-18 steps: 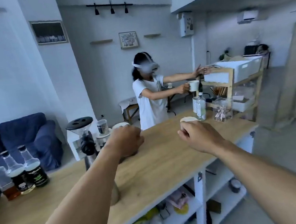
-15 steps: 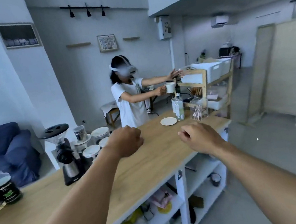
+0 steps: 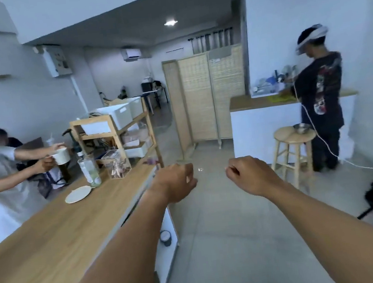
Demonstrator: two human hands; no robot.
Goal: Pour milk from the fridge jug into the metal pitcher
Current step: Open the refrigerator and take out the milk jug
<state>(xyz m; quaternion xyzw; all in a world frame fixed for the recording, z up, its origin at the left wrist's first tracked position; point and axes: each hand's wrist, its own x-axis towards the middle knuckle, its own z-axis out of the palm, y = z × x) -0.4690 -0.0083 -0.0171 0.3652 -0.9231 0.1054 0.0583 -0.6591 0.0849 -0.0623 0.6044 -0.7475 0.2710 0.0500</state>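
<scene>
The left hand (image 3: 176, 183) and right hand (image 3: 249, 177) are stretched out above the floor, fingers clenched and holding nothing. To the left, the table (image 3: 40, 243) carries a saucer (image 3: 78, 194) and a bottle (image 3: 89, 170). Where the jug or pitcher is cannot be told.

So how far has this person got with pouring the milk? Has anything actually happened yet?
Nothing looks done: no jug, pitcher or fridge is in view. In hand: nothing, literally; the left hand and right hand are curled and empty, held out over the floor beside the wooden counter. Left: everything, from fetching the jug to pouring.
</scene>
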